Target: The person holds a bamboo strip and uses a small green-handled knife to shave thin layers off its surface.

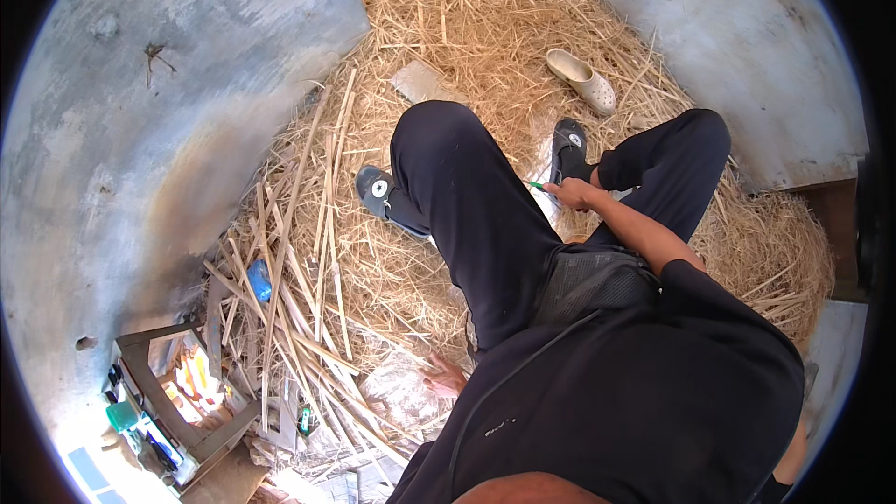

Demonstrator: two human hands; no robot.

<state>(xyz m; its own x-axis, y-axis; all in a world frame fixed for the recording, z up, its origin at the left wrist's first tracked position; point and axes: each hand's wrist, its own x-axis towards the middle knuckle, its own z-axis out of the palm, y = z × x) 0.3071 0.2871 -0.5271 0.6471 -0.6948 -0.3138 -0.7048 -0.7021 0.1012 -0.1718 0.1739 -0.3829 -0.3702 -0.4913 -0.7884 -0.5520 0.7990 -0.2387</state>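
Note:
My right hand [574, 194] is closed on a thin green object [535, 185] between my knees; its kind is too small to make out. Just beyond it is my right foot in a dark shoe [567, 149]. Low on the left, my left hand [443, 376] reaches out past my thigh, fingers spread, with nothing visible in it. It is next to a pale, flat patch [399, 385] among the straw; I cannot tell whether it touches it. My left foot wears a dark shoe [375, 190] with a round white mark.
Loose straw [485, 9] covers the ground, with long dry stalks [322, 224] at left. A beige clog [583, 81] lies beyond my right foot. Grey walls [168, 84] curve round. At lower left are a wooden frame [154, 383], a blue crumpled bag [259, 280] and a small green item [305, 420].

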